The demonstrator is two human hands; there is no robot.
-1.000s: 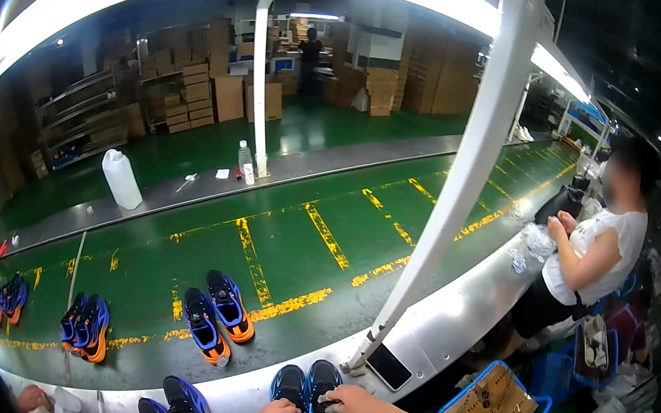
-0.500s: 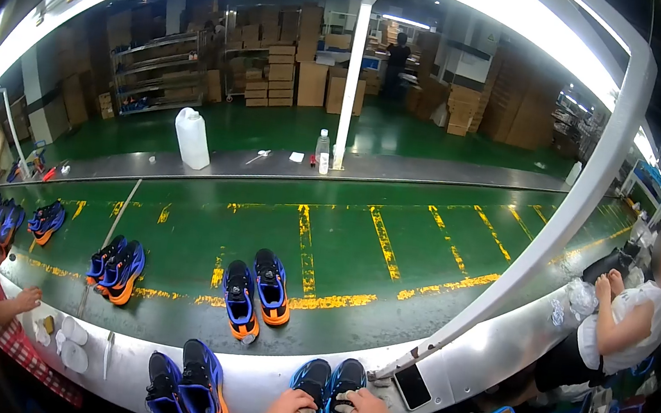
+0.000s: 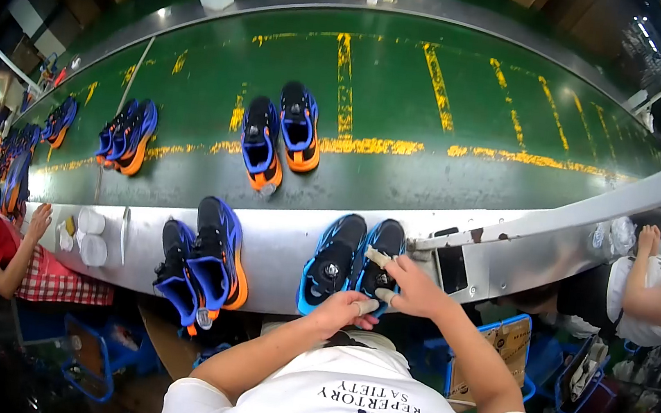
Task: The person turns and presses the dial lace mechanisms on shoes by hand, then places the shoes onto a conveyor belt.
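Note:
A pair of black sneakers with bright blue soles stands on the metal ledge in front of me, the left sneaker (image 3: 333,266) beside the right sneaker (image 3: 385,238). Both my hands are at the right one. My left hand (image 3: 344,311) is closed at its heel end, fingers pinched at the collar. My right hand (image 3: 411,289) grips it from the right, index finger over the upper and thumb near the opening. Pale covers wrap some fingertips. The left sneaker has no hand on it. Left of it on the ledge sits a black, purple and orange pair of sneakers (image 3: 213,254).
Another orange-soled pair (image 3: 300,133) stands on the green conveyor (image 3: 395,82), with more shoes farther left. White round containers (image 3: 93,237) and a phone (image 3: 451,269) lie on the ledge. A white post (image 3: 595,206) slants at right. Co-workers sit on both sides.
My view has tilted down. My left hand has left the left blue-soled sneaker and moved right to the other one's heel. My right hand stays at that right sneaker.

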